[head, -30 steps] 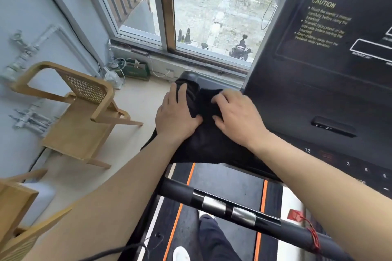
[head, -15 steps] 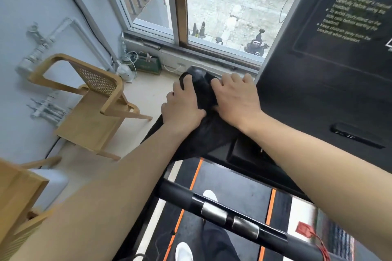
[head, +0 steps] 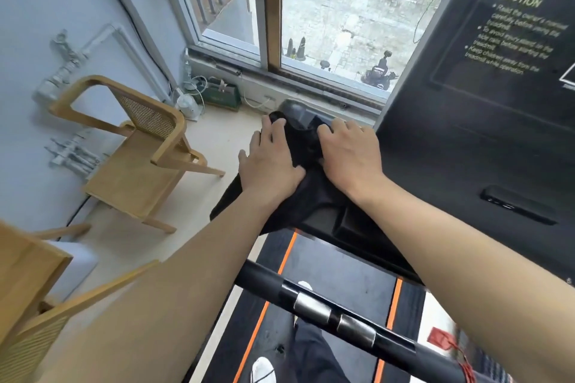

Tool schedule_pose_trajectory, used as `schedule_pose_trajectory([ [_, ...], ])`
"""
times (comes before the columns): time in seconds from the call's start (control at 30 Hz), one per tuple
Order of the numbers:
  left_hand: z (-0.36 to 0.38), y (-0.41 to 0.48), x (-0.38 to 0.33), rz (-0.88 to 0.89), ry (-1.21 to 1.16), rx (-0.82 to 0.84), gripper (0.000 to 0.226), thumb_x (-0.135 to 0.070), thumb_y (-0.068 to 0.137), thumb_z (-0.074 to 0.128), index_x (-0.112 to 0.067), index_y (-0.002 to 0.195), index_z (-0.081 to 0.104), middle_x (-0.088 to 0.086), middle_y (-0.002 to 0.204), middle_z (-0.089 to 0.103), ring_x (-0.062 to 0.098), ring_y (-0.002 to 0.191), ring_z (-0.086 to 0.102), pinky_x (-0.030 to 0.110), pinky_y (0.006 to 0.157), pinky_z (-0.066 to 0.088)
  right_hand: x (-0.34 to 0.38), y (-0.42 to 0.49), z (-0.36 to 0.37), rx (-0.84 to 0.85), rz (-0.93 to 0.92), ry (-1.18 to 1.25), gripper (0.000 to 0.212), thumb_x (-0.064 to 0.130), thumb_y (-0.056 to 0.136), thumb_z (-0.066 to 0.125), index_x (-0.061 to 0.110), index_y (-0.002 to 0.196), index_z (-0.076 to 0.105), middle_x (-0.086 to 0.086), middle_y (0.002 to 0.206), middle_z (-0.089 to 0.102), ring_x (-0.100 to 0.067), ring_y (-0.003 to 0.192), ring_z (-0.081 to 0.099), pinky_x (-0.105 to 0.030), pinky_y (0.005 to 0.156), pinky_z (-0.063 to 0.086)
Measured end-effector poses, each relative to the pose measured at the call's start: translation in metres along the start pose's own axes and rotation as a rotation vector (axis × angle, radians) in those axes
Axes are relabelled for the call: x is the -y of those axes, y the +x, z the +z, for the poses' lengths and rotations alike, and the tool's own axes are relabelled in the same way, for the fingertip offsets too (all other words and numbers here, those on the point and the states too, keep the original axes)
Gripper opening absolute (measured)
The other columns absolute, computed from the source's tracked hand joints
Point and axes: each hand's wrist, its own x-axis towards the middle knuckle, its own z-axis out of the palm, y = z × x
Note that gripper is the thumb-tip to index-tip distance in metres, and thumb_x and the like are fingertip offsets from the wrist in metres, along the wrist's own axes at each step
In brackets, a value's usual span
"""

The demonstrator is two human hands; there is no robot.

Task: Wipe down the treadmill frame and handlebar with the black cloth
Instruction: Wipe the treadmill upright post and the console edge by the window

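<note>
The black cloth [head: 306, 196] lies bunched over the left end of the treadmill's console frame [head: 357, 224], with a corner hanging down over the floor side. My left hand [head: 269, 162] presses on the cloth's left part, fingers reaching toward the grey rounded frame tip [head: 297, 110]. My right hand [head: 350, 152] presses flat on the cloth just to the right, thumb tucked into the fabric. The black handlebar [head: 326, 311] with metal sensor plates crosses below my forearms.
The dark console panel [head: 497, 102] with a yellow caution label rises at the right. A wooden cane-back chair [head: 140, 152] stands on the floor at left; another wooden chair [head: 28, 305] sits near bottom left. A window and sill lie ahead. A red safety clip [head: 443, 340] hangs on the handlebar.
Both hands have pushed the cloth forward along the frame toward the grey tip, then eased slightly apart; more of the console tray below the cloth is uncovered.
</note>
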Motion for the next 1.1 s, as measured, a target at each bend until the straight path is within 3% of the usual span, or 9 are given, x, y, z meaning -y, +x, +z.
schedule_pose_trajectory([
  [0.1, -0.013, -0.002, 0.014, 0.059, -0.327, 0.05, 0.088, -0.036, 0.073, 0.078, -0.022, 0.148, 0.034, 0.0, 0.152, 0.04, 0.023, 0.134, 0.047, 0.045, 0.109, 0.041, -0.007, -0.014, -0.01, 0.04, 0.023, 0.152, 0.028, 0.031, 0.084, 0.067, 0.016, 0.107, 0.062, -0.009, 0.108, 0.062, -0.034, 0.104, 0.057, -0.043, 0.085, 0.043],
  [0.17, -0.022, -0.008, 0.027, 0.085, -0.425, 0.044, 0.083, -0.034, 0.075, 0.078, -0.019, 0.148, 0.042, 0.002, 0.144, 0.049, 0.023, 0.132, 0.049, 0.038, 0.11, 0.04, -0.006, -0.033, -0.016, 0.03, 0.032, 0.211, 0.036, 0.039, 0.086, 0.062, 0.017, 0.115, 0.063, -0.007, 0.118, 0.061, -0.033, 0.111, 0.053, -0.044, 0.089, 0.041],
  [0.3, -0.012, -0.034, 0.029, 0.316, -0.126, -0.208, 0.061, -0.033, 0.081, 0.065, -0.017, 0.139, 0.058, 0.008, 0.152, 0.049, 0.026, 0.137, 0.047, 0.04, 0.114, 0.039, 0.02, -0.074, -0.005, -0.071, -0.029, 0.278, 0.043, 0.035, 0.089, 0.048, 0.008, 0.116, 0.065, -0.01, 0.118, 0.063, -0.034, 0.108, 0.058, -0.046, 0.091, 0.046],
  [0.4, 0.005, -0.034, 0.022, 0.421, 0.098, -0.093, 0.061, -0.037, 0.09, 0.037, -0.019, 0.146, 0.051, 0.005, 0.159, 0.042, 0.027, 0.147, 0.037, 0.051, 0.116, 0.034, 0.036, -0.076, 0.013, 0.004, -0.091, 0.27, 0.053, 0.035, 0.096, 0.034, 0.001, 0.126, 0.063, -0.015, 0.128, 0.065, -0.032, 0.121, 0.058, -0.045, 0.112, 0.036],
  [0.5, 0.005, -0.018, 0.019, 0.419, 0.23, 0.015, 0.068, -0.041, 0.092, 0.02, -0.025, 0.157, 0.032, -0.001, 0.168, 0.022, 0.022, 0.155, 0.016, 0.047, 0.123, 0.017, 0.037, -0.065, 0.009, 0.029, -0.088, 0.259, 0.045, 0.033, 0.096, 0.033, 0.009, 0.11, 0.068, -0.009, 0.113, 0.071, -0.027, 0.105, 0.065, -0.042, 0.11, 0.033],
  [0.67, 0.004, -0.025, 0.028, 0.495, 0.288, 0.039, 0.065, -0.042, 0.096, 0.022, -0.026, 0.159, 0.03, -0.003, 0.168, 0.021, 0.021, 0.155, 0.017, 0.046, 0.123, 0.016, 0.033, -0.078, 0.001, 0.056, -0.115, 0.262, 0.043, 0.04, 0.092, 0.037, 0.013, 0.088, 0.07, -0.005, 0.095, 0.072, -0.024, 0.09, 0.067, -0.045, 0.115, 0.029],
  [0.83, -0.002, -0.006, 0.025, 0.496, 0.285, 0.052, 0.066, -0.042, 0.096, 0.018, -0.025, 0.159, 0.027, -0.004, 0.168, 0.02, 0.021, 0.155, 0.016, 0.046, 0.123, 0.019, 0.04, -0.06, -0.008, 0.116, -0.071, 0.212, 0.055, 0.045, 0.093, 0.032, 0.008, 0.11, 0.069, -0.01, 0.107, 0.072, -0.028, 0.095, 0.068, -0.055, 0.118, 0.02],
  [1.0, 0.004, -0.025, 0.034, 0.546, 0.309, 0.038, 0.06, -0.041, 0.101, 0.021, -0.025, 0.157, 0.032, -0.004, 0.167, 0.022, 0.02, 0.154, 0.019, 0.046, 0.123, 0.018, 0.038, -0.08, -0.011, 0.107, -0.086, 0.247, 0.053, 0.052, 0.089, 0.036, 0.011, 0.095, 0.07, -0.005, 0.093, 0.072, -0.026, 0.088, 0.069, -0.048, 0.118, 0.02],
  [1.1, 0.002, -0.028, 0.037, 0.54, 0.268, 0.03, 0.057, -0.04, 0.102, 0.024, -0.025, 0.155, 0.037, -0.006, 0.166, 0.025, 0.018, 0.154, 0.021, 0.044, 0.123, 0.018, 0.04, -0.07, -0.015, 0.089, -0.069, 0.247, 0.059, 0.05, 0.087, 0.038, 0.005, 0.115, 0.065, -0.006, 0.095, 0.074, -0.027, 0.089, 0.07, -0.05, 0.119, 0.022],
])
